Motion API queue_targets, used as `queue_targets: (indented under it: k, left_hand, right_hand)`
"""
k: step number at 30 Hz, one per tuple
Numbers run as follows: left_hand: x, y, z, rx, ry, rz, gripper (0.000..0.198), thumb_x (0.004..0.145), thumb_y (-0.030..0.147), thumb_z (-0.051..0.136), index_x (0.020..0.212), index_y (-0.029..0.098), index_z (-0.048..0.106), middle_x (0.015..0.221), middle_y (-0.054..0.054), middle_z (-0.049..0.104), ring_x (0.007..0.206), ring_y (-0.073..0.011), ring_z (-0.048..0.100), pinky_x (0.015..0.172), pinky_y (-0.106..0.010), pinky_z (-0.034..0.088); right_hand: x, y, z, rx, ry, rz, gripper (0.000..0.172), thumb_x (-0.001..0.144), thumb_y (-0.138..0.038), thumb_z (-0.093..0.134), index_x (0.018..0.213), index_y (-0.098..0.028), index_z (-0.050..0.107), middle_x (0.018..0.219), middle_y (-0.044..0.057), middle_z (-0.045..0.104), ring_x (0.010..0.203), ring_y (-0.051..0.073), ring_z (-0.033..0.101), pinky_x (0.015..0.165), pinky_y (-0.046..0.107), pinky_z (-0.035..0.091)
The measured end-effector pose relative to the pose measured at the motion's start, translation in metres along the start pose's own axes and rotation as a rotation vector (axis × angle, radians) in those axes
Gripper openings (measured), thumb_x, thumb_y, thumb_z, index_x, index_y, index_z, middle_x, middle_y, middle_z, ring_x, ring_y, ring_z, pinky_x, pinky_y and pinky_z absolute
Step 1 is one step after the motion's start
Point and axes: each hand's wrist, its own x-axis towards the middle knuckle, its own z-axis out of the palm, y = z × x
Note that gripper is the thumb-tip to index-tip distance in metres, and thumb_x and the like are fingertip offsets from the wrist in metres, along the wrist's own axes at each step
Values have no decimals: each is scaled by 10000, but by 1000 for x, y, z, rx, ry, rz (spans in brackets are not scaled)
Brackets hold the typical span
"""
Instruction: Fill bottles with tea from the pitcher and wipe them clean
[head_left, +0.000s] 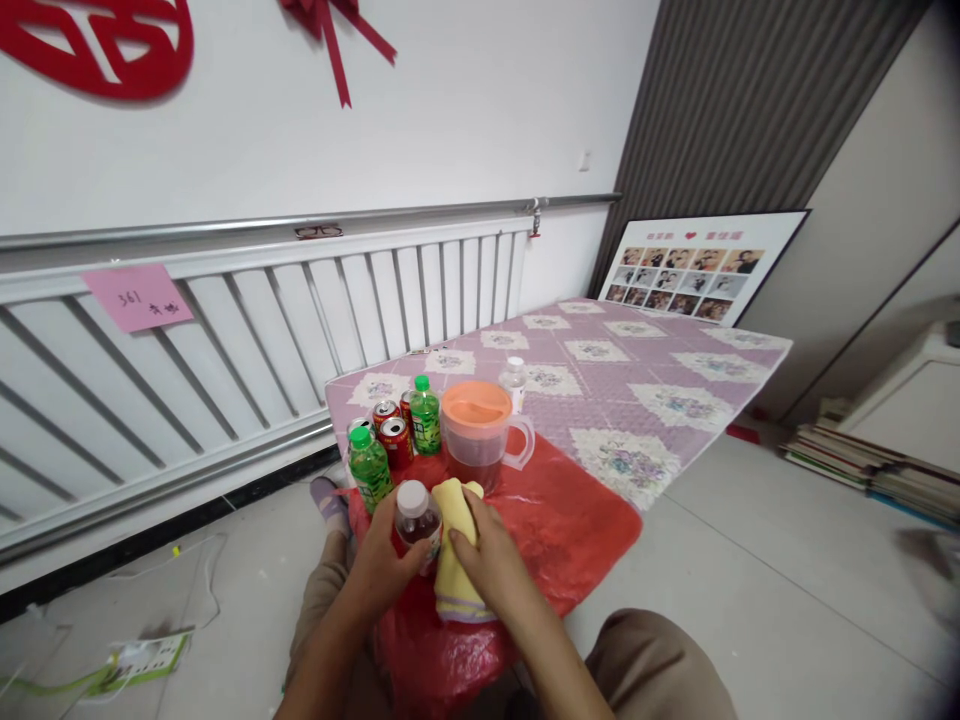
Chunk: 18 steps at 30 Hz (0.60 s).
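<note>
My left hand (388,560) is wrapped round a bottle (416,515) of dark drink with a pale pink cap, upright near the front of the red plastic sheet (600,535). In my right hand (491,555) is a folded yellow cloth (454,575), its upper part against the bottle's right side. Just behind stands a clear pitcher (476,450) with an orange lid and brownish liquid inside. To the left of it are a green bottle (426,415), another green-capped bottle (370,470) and several red cans (396,440). The lower part of the held bottle is partly hidden.
A small clear bottle (514,378) with a white cap stands behind the pitcher. The table's patterned cloth (637,405) reaches back to a photo board (694,270). A white radiator (285,330) lines the wall. On the floor lie a power strip (150,660) and stacked books (847,460).
</note>
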Motion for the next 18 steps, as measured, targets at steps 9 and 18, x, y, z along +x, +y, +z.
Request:
queue_targets:
  k: [9,18]
  left_hand:
    - [-4,1,5,-60,55,-85,638,656,244,698,1259,157,506,1151,-117,670,1066,-292,634,939,-436,502]
    - [1,-3,-1,-39,-5,-7,801,608,228,749,1340,182,428,1384,-137,506,1294,-312,469,1106,-481,351]
  right_hand:
    - [2,-13,-6,57,70,-36,529,829,-216,509,1353,-158,460,1253,132,564,1197,233,531,1028,369,403]
    - [1,18,10,49,-25,105,524,806,-205,528,1311,-68,497,1279,189,579,1242,261,516,1046,402,391]
